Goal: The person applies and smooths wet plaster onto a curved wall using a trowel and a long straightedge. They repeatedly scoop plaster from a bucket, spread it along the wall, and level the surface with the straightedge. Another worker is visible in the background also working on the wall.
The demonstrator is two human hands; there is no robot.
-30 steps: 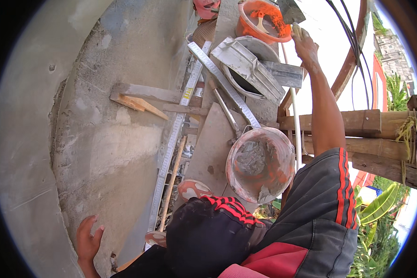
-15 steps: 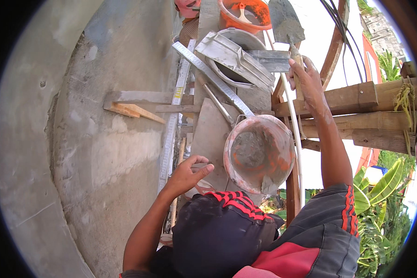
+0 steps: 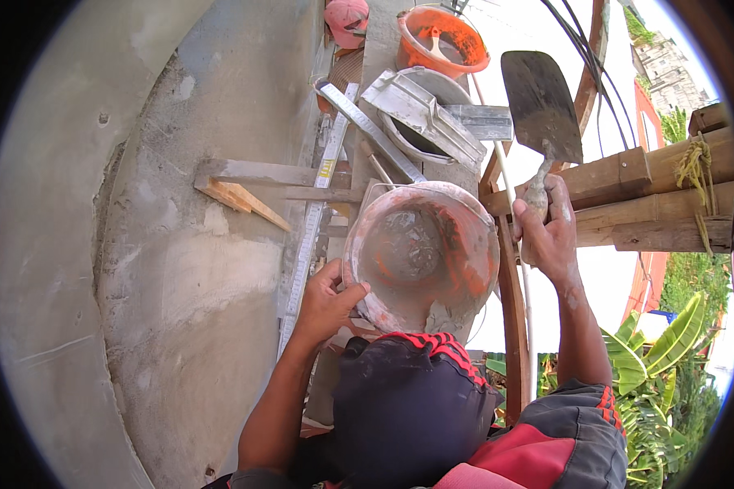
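Bucket (image 3: 475, 244), left fingers (image 3: 355, 293) gripping rim (image 3: 432, 191), trowel (image 3: 541, 106) in right fingers (image 3: 559, 196), outside rim

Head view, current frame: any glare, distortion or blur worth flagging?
Head view: the background behind the trowel is blown out to white, leaving its dark blade in strong contrast; head view: a curved black fisheye border closes in at both sides; head view: the wet mortar catches pale glints; head view: the right hand shows no obvious motion blur.
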